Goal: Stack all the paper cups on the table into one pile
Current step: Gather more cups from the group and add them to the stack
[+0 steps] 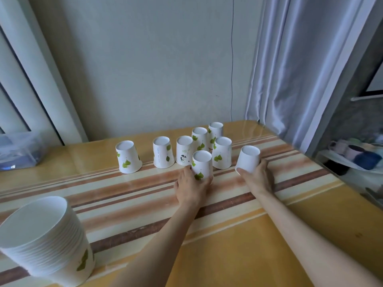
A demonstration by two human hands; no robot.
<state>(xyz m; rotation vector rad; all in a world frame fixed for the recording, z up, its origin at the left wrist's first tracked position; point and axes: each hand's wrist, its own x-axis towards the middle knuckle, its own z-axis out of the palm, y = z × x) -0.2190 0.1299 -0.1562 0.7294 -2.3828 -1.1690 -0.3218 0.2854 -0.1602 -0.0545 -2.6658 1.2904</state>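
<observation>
Table [238, 255], striped down the middle, is seen filling the lower frame. A tall pile [47, 243] of nested cups is stood at lower left, mouths down. Eight loose cups are set upside down near centre frame, most with green leaf prints; one far cup [129, 157] is placed apart at the left of the group.

Left hand [191, 188] is curled round the leaf cup [202, 167] at centre, fingers either side of its lower wall. Right hand [258, 175] is wrapped on the plain cup [248, 158] just right of it.

Cups are judged light, thin-walled, easily crushed. A gentle hold low on the wall near the rim is advised; a hard squeeze could be expected to dent the wall and jam the nesting.
</observation>
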